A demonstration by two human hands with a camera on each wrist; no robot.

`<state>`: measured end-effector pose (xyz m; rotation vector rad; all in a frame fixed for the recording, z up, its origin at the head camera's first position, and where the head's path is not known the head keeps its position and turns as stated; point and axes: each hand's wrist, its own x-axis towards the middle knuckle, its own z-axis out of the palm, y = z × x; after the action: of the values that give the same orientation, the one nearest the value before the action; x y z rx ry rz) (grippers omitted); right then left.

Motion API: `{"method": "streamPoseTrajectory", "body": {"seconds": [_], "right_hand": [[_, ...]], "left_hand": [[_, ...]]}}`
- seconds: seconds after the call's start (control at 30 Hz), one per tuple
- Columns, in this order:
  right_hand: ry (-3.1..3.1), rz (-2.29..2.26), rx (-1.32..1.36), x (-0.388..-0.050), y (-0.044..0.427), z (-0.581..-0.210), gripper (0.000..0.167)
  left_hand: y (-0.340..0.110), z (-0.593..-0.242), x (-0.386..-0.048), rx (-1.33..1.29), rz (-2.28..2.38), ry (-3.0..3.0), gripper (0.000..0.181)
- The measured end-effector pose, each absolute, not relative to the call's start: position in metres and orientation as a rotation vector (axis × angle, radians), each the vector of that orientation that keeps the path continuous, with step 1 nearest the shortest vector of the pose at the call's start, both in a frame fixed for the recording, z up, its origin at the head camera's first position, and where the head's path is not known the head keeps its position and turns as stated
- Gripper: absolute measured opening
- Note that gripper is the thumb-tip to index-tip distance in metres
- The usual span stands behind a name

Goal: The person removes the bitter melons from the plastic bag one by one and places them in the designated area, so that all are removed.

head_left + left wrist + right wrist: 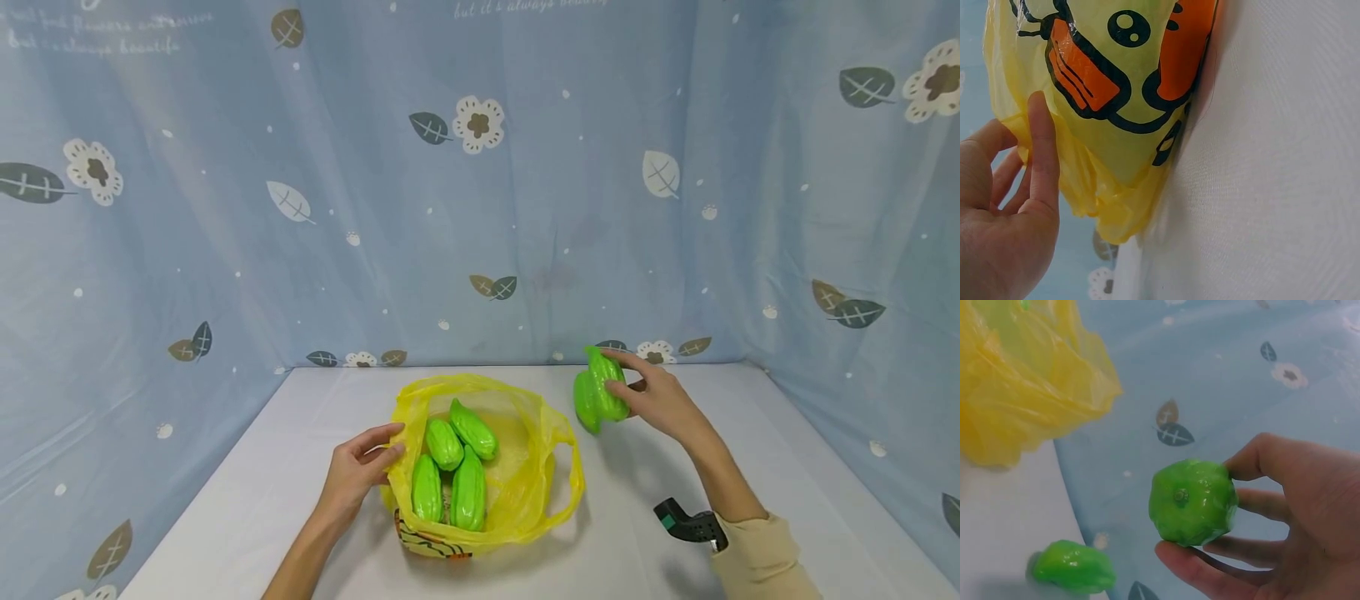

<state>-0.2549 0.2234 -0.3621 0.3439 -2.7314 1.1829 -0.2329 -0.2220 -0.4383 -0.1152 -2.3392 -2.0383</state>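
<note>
Head view: thumb and fingers of the right hand (663, 400) pinch a green ridged gourd (611, 390) above the white table (300, 417).
Its fingers stand slightly apart round the gourd's sides, and a second gourd (1074, 567) lies on the tabletop near it. The left hand (360, 468) has thumb and fingers at the left rim of a yellow plastic bag (517, 487); they seem to pinch the film, though folds partly hide the fingertips. Four more gourds (468, 492) rest together inside the open-mouthed bag, whose near side bears black-and-orange print (1088, 72). Behind hangs a blue curtain (570, 208) patterned with leaves and flowers.
</note>
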Motion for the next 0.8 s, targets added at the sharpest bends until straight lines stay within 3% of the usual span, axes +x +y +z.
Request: {"method": "streamPoseTrajectory", "body": {"seconds": [0.8], "right_hand": [[-2.725, 1.037, 0.238, -0.272, 0.242, -0.384, 0.056]], "left_hand": [[-0.223, -0.436, -0.231, -0.100, -2.024, -2.345, 0.043]]}}
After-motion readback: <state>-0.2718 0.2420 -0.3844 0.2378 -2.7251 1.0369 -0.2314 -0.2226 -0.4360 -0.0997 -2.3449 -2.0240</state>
